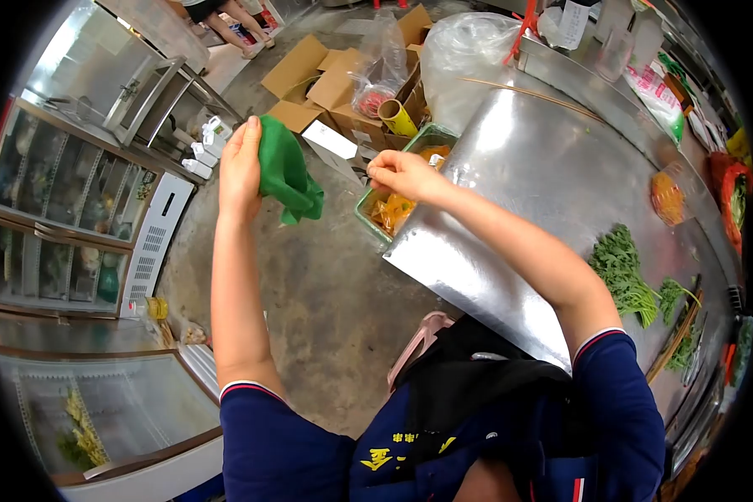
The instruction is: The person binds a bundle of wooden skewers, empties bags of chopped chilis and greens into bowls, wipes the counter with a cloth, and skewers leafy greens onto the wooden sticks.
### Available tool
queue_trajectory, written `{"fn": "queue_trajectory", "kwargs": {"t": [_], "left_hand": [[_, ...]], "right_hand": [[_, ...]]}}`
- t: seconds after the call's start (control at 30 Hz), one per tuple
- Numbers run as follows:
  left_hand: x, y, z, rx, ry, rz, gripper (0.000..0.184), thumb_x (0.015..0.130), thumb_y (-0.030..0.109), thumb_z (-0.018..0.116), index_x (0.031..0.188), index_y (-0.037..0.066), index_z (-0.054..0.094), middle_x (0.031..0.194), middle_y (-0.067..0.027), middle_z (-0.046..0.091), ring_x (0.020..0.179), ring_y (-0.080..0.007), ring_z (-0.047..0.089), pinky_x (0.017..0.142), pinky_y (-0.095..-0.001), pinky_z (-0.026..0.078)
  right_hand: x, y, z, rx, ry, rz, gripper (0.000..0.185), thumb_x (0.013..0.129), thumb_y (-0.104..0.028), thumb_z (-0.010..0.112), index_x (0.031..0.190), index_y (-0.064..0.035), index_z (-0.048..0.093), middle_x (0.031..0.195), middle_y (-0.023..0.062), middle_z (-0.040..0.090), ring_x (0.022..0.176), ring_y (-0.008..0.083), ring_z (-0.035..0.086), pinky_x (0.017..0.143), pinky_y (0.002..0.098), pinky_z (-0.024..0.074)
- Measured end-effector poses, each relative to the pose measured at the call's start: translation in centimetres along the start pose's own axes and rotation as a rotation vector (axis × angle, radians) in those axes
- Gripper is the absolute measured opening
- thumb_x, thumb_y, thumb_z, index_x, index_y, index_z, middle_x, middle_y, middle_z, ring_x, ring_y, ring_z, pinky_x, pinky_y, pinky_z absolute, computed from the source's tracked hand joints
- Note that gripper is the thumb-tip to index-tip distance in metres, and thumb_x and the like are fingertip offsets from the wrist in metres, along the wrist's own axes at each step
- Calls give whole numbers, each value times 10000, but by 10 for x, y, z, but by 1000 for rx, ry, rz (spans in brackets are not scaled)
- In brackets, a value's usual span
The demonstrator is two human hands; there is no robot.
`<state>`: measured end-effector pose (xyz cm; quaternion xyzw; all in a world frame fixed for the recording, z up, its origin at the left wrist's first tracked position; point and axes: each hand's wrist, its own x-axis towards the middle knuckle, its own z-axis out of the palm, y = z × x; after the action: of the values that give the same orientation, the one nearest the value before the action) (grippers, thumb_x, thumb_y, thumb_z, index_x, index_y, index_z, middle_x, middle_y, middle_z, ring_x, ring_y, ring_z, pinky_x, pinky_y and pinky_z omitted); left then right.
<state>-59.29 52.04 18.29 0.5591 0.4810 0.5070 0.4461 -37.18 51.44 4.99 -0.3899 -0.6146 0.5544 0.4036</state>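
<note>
My left hand (241, 171) is raised over the floor, its fingers closed on a green cloth (286, 170) that hangs down on its right side. To the right, my right hand (403, 176) is held up with fingers pinched together; a small dark thing shows at the fingertips, too small to name. Beneath and beside my right hand is a green-rimmed basket (371, 228) with orange items in clear bags (391, 212). The steel table (527, 159) lies under my right forearm.
Cardboard boxes (336, 79) and a large clear plastic bag (468, 54) are ahead. Leafy greens (619, 268) lie on the table's right part. Glass-door fridges (67, 180) line the left. A person's legs (230, 21) show at the top left.
</note>
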Motion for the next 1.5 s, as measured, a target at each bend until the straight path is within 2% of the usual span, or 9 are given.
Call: {"fn": "queue_trajectory", "kwargs": {"t": [0.3,0.47,0.63,0.8,1.03,1.27,1.33,1.43,1.5], "left_hand": [[-22,60,23,-310,-236,-172,414,902,352,445,996,-33,565,904,-96,620,746,-146,597,646,-259,487],[18,-22,-12,642,-162,-335,699,850,585,351,1117,-43,500,1056,-176,552,1000,-229,519,872,-347,416],[-30,-10,39,-1173,-224,-100,901,807,648,321,1291,-106,221,1356,-232,243,1255,-339,261,1062,-422,209],[-46,-40,112,-835,-31,-12,835,840,647,202,1328,-29,231,1322,-169,344,1209,-258,340,1026,-349,244],[-51,-65,135,11,-86,245,666,902,487,319,1350,7,209,1425,-155,135,1320,-258,122,1054,-339,109],[-67,-43,106,-640,-411,-115,1060,699,783,296,1331,-61,191,1382,-207,207,1300,-323,163,1050,-436,179],[-70,-42,86,-1035,-384,-239,1076,681,789,321,1312,-77,219,1329,-219,278,1259,-351,244,1028,-475,232],[-61,-57,76,-1176,-431,-395,1063,672,783,360,1276,-87,272,1294,-224,315,1221,-351,306,1018,-482,248],[-67,-49,101,-922,-136,-271,984,701,755,366,1261,-53,310,1274,-216,349,1193,-352,341,1008,-476,270]], "right_hand": [[8,-15,53,776,312,266,380,895,-329,430,1147,-51,494,1035,67,574,939,184,549,783,307,463],[-5,-50,43,1349,-76,337,377,875,-395,450,1001,-56,556,948,80,604,822,192,593,733,339,503],[-1,-55,39,1328,-113,280,365,814,-401,563,969,-71,555,893,65,605,793,190,594,724,330,500],[-6,-60,62,680,470,-249,488,743,-172,651,1149,-37,416,1001,73,546,911,156,525,802,276,418],[9,-25,47,456,661,61,256,755,-248,602,885,-29,579,857,55,607,781,123,553,696,272,426],[18,-35,-12,337,929,311,301,763,-219,561,948,16,531,817,134,612,750,227,596,653,346,465],[9,-44,-50,659,669,63,362,766,-235,564,991,40,499,856,172,600,766,260,600,685,370,478],[-7,-74,-36,208,395,-72,325,818,-215,513,1069,-11,488,901,119,590,734,202,612,569,304,510],[-22,-82,9,-456,222,-184,414,751,-258,538,1109,-63,469,993,147,565,903,285,575,840,435,437]]}}
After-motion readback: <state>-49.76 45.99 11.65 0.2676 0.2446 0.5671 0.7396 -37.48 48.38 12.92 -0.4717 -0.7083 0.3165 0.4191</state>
